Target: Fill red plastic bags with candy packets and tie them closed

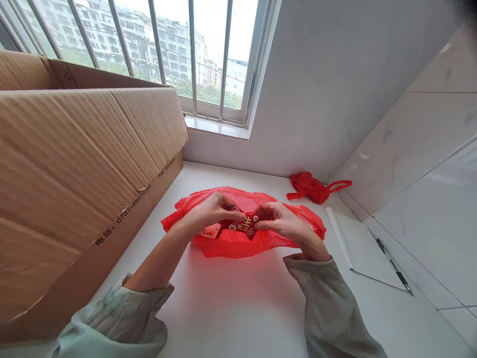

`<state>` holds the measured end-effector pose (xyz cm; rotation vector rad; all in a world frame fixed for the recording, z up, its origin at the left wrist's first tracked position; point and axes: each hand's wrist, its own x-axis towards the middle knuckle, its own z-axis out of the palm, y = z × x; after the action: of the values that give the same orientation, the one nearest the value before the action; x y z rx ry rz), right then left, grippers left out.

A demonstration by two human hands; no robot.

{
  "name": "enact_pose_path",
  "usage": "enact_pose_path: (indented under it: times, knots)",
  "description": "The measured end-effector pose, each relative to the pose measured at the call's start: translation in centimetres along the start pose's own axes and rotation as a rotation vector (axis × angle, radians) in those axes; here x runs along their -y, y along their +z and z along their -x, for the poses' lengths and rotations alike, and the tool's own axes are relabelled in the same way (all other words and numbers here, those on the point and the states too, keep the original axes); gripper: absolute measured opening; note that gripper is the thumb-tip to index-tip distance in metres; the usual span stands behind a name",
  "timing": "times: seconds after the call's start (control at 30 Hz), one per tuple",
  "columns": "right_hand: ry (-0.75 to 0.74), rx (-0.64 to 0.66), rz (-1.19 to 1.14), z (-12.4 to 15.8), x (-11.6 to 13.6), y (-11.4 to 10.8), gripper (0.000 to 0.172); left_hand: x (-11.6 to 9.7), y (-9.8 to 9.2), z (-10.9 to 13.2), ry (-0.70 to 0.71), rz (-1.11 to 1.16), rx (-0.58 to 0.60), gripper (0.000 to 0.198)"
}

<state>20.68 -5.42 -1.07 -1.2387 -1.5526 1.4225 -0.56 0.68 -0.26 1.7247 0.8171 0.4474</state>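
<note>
A small dark red packet (244, 224) with pale printed characters and flower shapes is held between my two hands. My left hand (216, 209) pinches its left side between thumb and fingers. On the opposite side, my right hand (278, 221) grips the packet's right edge. Both hands are over the opening of a thin red plastic bag (231, 251), which lies spread on the white table. Another packet, with a lighter pinkish print (211, 230), shows in the bag beneath my left hand. The bag's remaining contents are hidden by my hands and the film.
A large open cardboard box (93, 164) fills the left side. At the back right lies a crumpled red bag (313, 188). A notebook (368, 248) and a black pen (395, 268) rest by the tiled wall. Behind the table is a barred window (194, 59).
</note>
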Motion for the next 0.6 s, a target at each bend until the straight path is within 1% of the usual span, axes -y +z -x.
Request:
enact_pose_path:
  times: [0.17, 0.23, 0.3, 0.37, 0.43, 0.47, 0.53, 0.6]
  knots:
    - [-0.028, 0.031, -0.027, 0.1, 0.2, -0.4, 0.013, 0.5, 0.3, -0.7, -0.048, 0.124, -0.039, 0.032]
    - [-0.041, 0.043, -0.051, 0.1, 0.2, -0.4, 0.012, 0.4, 0.7, -1.0, -0.085, 0.176, -0.082, 0.028]
    - [-0.029, 0.001, -0.051, 0.1, 0.2, -0.3, 0.014, 0.3, 1.2, -1.2, -0.104, 0.205, -0.152, 0.027]
    - [0.016, -0.082, -0.040, 0.1, 0.2, -0.1, 0.018, 0.2, 1.7, -1.2, -0.074, 0.205, -0.225, 0.031]
    - [0.076, -0.157, -0.031, 0.0, 0.2, 0.1, 0.024, 0.1, 1.9, -1.2, -0.019, 0.200, -0.266, 0.035]
    - [0.104, -0.171, -0.032, 0.0, 0.2, 0.1, 0.027, 0.2, 1.9, -1.2, 0.002, 0.202, -0.275, 0.037]
    - [0.124, -0.156, -0.049, 0.0, 0.2, 0.2, 0.032, 0.1, 1.8, -1.0, 0.019, 0.204, -0.287, 0.039]
    - [0.079, -0.133, -0.076, -0.1, 0.2, 0.2, 0.036, -0.1, 1.6, -0.8, 0.028, 0.203, -0.265, 0.038]
